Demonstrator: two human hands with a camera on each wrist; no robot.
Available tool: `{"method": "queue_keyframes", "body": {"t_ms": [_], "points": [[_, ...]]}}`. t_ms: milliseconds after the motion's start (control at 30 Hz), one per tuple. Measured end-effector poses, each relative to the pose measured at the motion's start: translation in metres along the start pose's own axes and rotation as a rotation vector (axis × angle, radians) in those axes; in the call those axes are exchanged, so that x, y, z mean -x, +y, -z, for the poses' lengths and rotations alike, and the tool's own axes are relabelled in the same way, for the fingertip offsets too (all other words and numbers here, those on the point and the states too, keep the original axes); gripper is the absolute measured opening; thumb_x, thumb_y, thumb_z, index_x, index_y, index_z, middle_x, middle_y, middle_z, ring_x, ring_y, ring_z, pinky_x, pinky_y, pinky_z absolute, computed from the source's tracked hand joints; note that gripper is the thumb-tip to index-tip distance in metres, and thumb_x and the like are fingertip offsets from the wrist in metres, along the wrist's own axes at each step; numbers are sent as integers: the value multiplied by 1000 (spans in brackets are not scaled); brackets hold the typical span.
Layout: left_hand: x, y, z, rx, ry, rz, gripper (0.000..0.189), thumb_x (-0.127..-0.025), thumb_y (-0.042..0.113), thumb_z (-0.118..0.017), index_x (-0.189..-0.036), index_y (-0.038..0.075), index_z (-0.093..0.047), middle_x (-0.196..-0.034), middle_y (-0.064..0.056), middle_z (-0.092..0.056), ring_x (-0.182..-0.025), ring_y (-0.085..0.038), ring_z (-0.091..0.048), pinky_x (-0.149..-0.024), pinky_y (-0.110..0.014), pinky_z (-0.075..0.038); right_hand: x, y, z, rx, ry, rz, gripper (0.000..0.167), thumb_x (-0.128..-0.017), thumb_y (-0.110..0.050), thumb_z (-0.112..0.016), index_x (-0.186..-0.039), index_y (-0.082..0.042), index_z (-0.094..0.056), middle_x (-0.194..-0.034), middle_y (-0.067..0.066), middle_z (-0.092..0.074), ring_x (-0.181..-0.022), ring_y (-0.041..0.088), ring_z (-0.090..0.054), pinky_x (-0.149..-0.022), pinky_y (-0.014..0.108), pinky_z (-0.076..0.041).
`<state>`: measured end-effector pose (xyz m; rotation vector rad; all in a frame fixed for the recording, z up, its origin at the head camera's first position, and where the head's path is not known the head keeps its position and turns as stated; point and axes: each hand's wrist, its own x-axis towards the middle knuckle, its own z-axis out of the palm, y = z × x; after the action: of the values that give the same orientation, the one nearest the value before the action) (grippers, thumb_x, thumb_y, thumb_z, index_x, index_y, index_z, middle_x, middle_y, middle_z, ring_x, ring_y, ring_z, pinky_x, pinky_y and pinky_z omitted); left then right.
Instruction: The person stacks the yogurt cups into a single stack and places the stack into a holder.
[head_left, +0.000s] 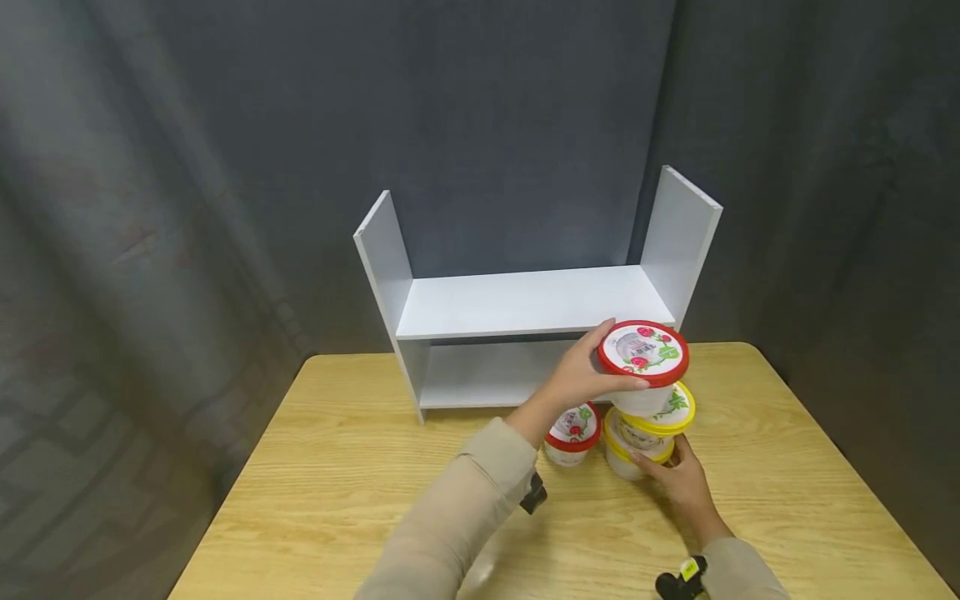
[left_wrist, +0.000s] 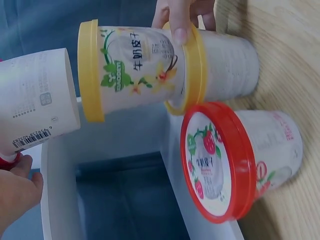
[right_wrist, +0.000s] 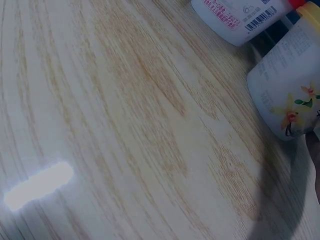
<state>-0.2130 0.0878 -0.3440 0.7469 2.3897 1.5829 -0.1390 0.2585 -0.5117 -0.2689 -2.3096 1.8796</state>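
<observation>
Both clamped — left fingers (head_left: 624,383): raised red-lidded tub (head_left: 643,357); right fingers (head_left: 656,467): lower yellow-lidded tub (head_left: 622,463).

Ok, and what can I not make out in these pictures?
Left wrist view: raised tub, its red lid mostly cut off by the left edge.
Head view: lower yellow-lidded tub, its top covered by the upper yellow-lidded tub.
Head view: lower shelf, its right end behind the left hand and raised tub.
Right wrist view: right hand, nearly all beyond the right edge.
</observation>
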Motion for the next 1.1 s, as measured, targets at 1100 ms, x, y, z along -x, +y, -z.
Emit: {"method": "queue_keyframes", "body": {"t_ms": [1100], "points": [[-14,3,-27,-6,-62,-48,94,-63,28,-77,-137,25,-20,-135,10,-28,-119,-8,-29,-93,-34,-33,0,-7,5,13,-48,-5,77,-77,-22,-65,-134,-5,-16,-129,20,-30,-118,33,-26,-95,48,-24]]}}
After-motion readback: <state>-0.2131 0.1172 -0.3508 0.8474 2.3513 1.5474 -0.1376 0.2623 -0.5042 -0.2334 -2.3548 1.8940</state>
